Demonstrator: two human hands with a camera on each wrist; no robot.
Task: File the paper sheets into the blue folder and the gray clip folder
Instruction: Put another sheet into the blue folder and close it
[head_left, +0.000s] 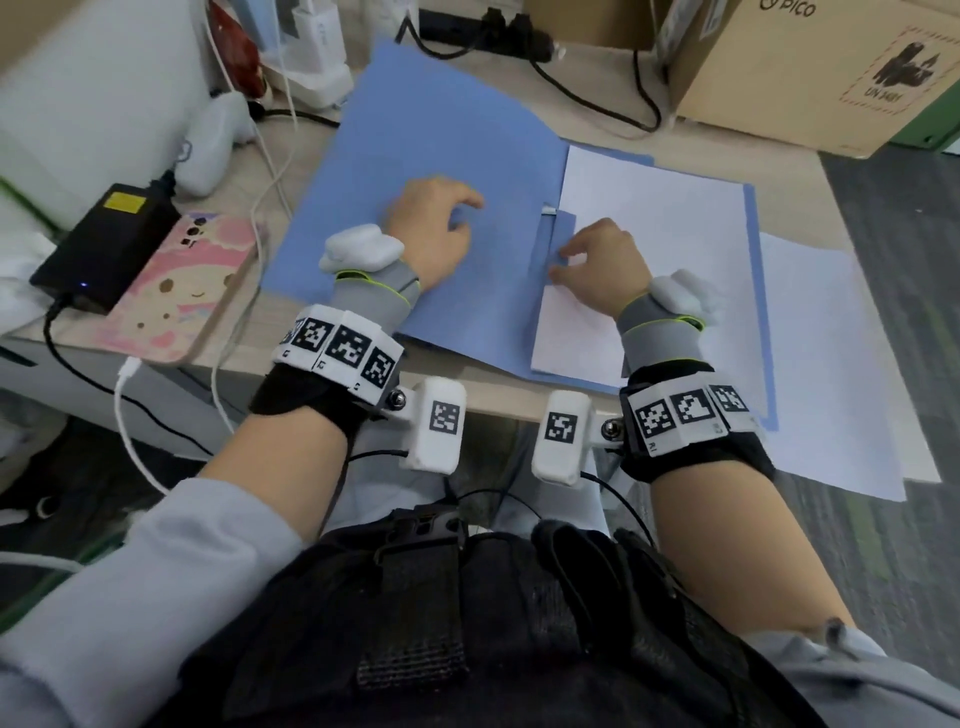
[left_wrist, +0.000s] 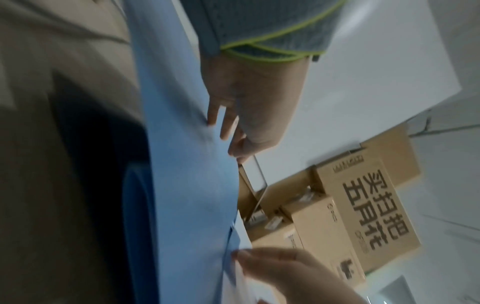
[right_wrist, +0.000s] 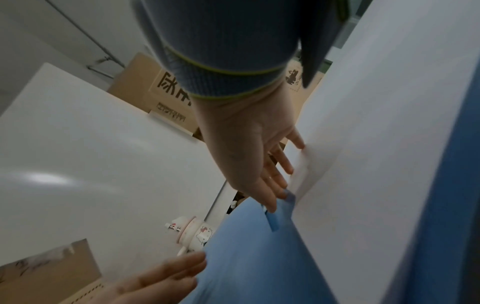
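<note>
Blue folder (head_left: 415, 130) step: your left hand (head_left: 431, 234) lies flat on it, right hand (head_left: 602, 265) presses mid-frame tab (head_left: 563, 226) w/ straight fingers onto paper sheets (head_left: 665, 218); next prob. lock tab.

Much of the blue folder (head_left: 415, 130) lies hidden under the paper sheets (head_left: 660, 249).

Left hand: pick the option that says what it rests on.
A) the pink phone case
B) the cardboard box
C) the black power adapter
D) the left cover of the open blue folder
D: in the head view the left hand lies with its fingertips down on the left cover of the open blue folder.
</note>
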